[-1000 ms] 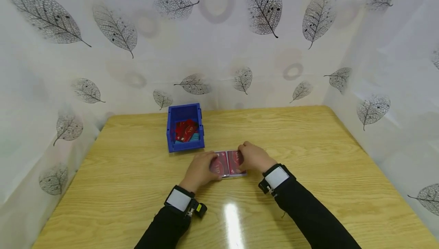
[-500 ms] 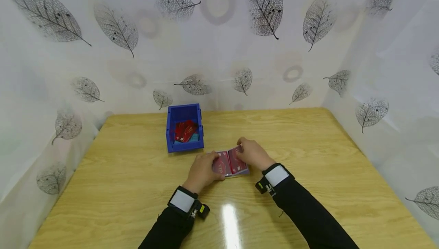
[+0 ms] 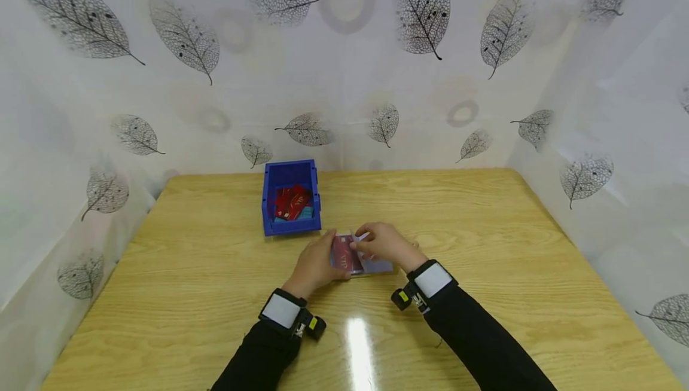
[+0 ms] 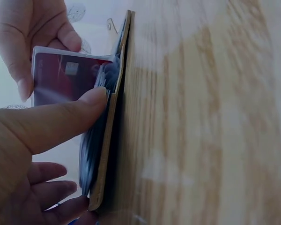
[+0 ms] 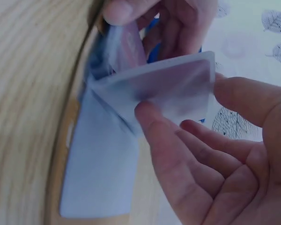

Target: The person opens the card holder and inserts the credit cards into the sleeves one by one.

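An opened card holder (image 3: 379, 266) with a tan cover and clear sleeves lies on the table, a red VIP card (image 3: 342, 254) showing in its left side. My left hand (image 3: 314, 264) grips that left side, its thumb (image 4: 70, 119) pressing the stack of sleeves at the near edge. With my right hand (image 3: 386, 245) I pinch a clear sleeve page (image 5: 178, 89) that stands raised from the spine. A dark red card (image 4: 56, 77) with a chip sits in this page. Below it, the right side shows a pale, whitish sleeve (image 5: 100, 164).
Behind the hands, to the left, stands a blue bin (image 3: 291, 229) holding several red cards (image 3: 293, 202) and some light blue ones. The wooden table (image 3: 484, 229) meets a leaf-patterned sheet (image 3: 344, 80) at the back and sides.
My right hand has lifted the right-hand sleeve page with its red card and swung it leftward, uncovering the pale sleeve beneath. My left hand has stayed on the card holder's left side.
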The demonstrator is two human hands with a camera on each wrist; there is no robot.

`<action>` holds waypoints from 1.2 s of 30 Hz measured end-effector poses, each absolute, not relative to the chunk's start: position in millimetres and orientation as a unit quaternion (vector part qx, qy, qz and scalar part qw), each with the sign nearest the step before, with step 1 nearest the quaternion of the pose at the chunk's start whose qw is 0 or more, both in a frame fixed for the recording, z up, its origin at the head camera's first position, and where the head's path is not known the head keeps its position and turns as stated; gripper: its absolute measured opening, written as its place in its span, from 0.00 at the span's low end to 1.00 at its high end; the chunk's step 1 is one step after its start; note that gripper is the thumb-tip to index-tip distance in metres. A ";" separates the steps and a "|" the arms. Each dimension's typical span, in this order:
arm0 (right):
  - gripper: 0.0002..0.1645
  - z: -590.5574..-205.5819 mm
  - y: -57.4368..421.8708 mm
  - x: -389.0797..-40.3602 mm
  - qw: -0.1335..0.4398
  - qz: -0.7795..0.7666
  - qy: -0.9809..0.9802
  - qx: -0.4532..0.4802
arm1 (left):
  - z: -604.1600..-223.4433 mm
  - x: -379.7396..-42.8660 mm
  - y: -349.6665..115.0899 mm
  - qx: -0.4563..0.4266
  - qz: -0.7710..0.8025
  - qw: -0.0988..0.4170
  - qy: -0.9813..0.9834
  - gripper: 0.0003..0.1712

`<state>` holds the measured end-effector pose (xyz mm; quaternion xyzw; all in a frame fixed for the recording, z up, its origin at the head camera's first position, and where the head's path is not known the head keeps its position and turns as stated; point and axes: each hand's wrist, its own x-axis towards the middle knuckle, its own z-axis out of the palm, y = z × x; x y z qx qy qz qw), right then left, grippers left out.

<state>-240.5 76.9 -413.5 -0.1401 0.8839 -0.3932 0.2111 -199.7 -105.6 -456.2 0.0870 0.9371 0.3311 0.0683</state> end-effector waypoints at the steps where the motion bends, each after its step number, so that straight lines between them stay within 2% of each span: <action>1: 0.22 -414.0 74.7 -239.2 0.204 -0.375 0.892 -0.149 | -455.9 -199.6 -106.7 0.085 0.336 0.076 0.935 0.60; 12: 0.12 -417.6 64.7 -222.9 0.126 -0.212 0.922 -0.298 | -454.7 -199.9 -112.8 0.100 0.368 0.131 0.915 0.71; 17: 0.12 -419.5 62.4 -217.8 0.119 -0.176 0.921 -0.328 | -454.5 -200.3 -112.3 0.106 0.368 0.121 0.916 0.62; 22: 0.15 -420.6 71.8 -223.3 0.146 -0.214 0.907 -0.333 | -454.8 -201.1 -112.0 0.098 0.342 0.109 0.928 0.52; 25: 0.17 -420.9 83.9 -227.6 0.151 -0.230 0.914 -0.297 | -454.3 -200.5 -110.9 0.098 0.333 0.105 0.932 0.50; 30: 0.19 -424.7 105.3 -232.3 0.123 -0.192 0.952 -0.207 | -452.8 -200.1 -113.1 0.099 0.346 0.107 0.927 0.43; 32: 0.19 -427.1 112.1 -233.9 0.117 -0.173 0.958 -0.196 | -450.7 -201.8 -116.4 0.089 0.369 0.081 0.922 0.34; 36: 0.19 -428.9 117.8 -235.6 0.115 -0.170 0.956 -0.210 | -441.8 -211.3 -125.8 0.050 0.418 -0.055 0.906 0.16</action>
